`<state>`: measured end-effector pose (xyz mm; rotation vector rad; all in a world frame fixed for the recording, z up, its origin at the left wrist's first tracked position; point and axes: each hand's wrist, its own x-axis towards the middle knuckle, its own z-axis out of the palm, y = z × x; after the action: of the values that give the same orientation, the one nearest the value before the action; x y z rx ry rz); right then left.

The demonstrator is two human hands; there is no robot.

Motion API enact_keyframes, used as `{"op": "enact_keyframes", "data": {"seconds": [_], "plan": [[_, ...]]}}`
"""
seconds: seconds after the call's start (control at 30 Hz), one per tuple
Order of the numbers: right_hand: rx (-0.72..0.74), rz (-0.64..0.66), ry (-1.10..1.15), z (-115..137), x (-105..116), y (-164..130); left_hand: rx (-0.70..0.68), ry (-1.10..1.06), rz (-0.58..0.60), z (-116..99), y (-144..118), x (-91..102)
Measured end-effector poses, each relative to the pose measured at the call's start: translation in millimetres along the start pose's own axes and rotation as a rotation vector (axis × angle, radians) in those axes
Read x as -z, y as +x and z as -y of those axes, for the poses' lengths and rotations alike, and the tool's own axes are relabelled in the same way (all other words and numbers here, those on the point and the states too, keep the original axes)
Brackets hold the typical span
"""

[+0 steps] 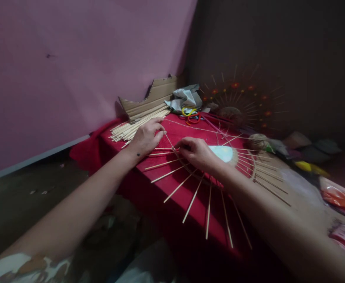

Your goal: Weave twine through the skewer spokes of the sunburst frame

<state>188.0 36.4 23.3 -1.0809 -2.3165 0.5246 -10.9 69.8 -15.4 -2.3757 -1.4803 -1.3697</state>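
Observation:
A half-round fan of thin wooden sticks (178, 188) lies spread on the red cloth, with a pale blue centre (223, 152) and a twine band woven around its sticks. My left hand (148, 136) is closed at the fan's left side, pinching a thin twine (168, 139) that runs down to the band. Curled over the left end of that band, my right hand (195, 152) is closed on the fan; its fingertips are partly hidden. More twine stretches from near my left fingers to a twine ball (257, 141) at the right.
Behind my left hand lies a bundle of loose sticks (131, 127) beside torn cardboard (151, 96). Scissors with red and yellow handles (191, 116) rest by a crumpled grey wrapper (185, 98). A decorated stick fan (240, 98) leans on the dark wall. Red cloth (160, 192) covers the table.

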Motion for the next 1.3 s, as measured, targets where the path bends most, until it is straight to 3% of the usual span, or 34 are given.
{"op": "enact_keyframes", "data": {"seconds": [0.23, 0.4, 0.73, 1.0, 1.3], "plan": [[-0.002, -0.125, 0.201, -15, -21, -7, 0.054, -0.066, -0.011, -3, 0, 4.9], [0.074, -0.109, -0.034, -12, -24, -8, 0.122, -0.184, 0.046, 3, -9, 24.1], [-0.075, 0.090, -0.629, 10, -28, -5, 0.152, -0.261, 0.256, 10, -35, 60.7], [-0.018, 0.047, -0.701, 6, -32, -7, 0.089, -0.279, 0.321, 11, -49, 71.7], [-0.036, 0.033, -0.694, 5, -34, -7, 0.052, -0.270, 0.434, 14, -47, 75.4]]}}
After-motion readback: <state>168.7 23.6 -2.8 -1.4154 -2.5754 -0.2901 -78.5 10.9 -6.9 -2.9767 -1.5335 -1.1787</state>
